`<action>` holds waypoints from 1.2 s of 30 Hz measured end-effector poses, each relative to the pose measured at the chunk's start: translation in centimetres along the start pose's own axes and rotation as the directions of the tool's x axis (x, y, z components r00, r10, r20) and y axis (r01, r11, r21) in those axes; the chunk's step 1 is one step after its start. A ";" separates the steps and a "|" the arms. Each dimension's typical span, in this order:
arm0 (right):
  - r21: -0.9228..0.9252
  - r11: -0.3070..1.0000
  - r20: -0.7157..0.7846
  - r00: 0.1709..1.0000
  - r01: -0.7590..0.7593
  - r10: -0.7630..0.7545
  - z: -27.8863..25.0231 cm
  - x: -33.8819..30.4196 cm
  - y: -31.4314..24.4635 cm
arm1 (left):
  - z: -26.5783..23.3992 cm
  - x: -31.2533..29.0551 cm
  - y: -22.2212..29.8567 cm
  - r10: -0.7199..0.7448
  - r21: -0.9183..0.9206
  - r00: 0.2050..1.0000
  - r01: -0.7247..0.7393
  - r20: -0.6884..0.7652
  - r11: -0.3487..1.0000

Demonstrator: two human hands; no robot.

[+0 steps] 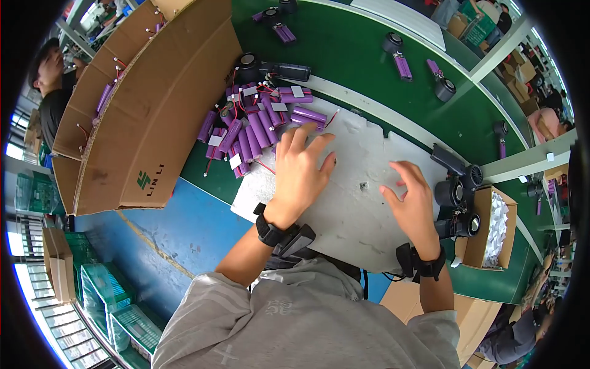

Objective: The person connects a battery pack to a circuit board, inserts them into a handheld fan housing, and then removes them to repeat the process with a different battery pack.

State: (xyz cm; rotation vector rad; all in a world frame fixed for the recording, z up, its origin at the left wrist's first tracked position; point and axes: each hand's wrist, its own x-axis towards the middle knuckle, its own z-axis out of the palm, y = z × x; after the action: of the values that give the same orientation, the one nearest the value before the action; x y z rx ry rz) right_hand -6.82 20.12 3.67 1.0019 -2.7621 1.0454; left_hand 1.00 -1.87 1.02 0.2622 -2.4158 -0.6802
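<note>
My left hand hovers over the left part of a white foam board. Its fingers are spread, and their tips come close to a purple battery pack with a red and black lead; I cannot tell if they touch it. Beside that hand lies a heap of purple battery packs with thin wires, some with white labels. Over the board's right side is my right hand, its fingers loosely curved and apart, holding nothing. Nearest to it stand several dark round-headed motor units.
A tall cardboard box stands at the left, with more packs along its top. An open carton of white and silvery pieces sits at the right. On the green conveyor belt lie motor units with purple packs. Another person is at far left.
</note>
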 end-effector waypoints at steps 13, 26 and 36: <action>0.391 0.921 0.080 0.996 -0.007 -0.026 2.4 -2.5 2.0 | -2.5 0.6 -2.2 -0.068 0.139 0.954 0.028 0.292 0.990; 0.480 0.877 0.064 0.998 -0.006 -0.028 2.2 -2.8 2.0 | -2.6 1.0 -1.3 -0.059 0.062 0.945 0.041 0.322 0.997; 0.810 -0.063 0.586 0.803 -0.582 0.109 0.7 -2.5 1.3 | -3.0 0.3 6.3 0.390 -0.502 0.862 -0.193 0.324 0.843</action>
State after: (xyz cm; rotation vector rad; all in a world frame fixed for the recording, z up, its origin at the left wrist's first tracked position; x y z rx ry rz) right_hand -5.42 21.88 1.82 0.2164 -2.0315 3.5326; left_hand 2.37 2.16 6.56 -0.4999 -2.5040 -1.2212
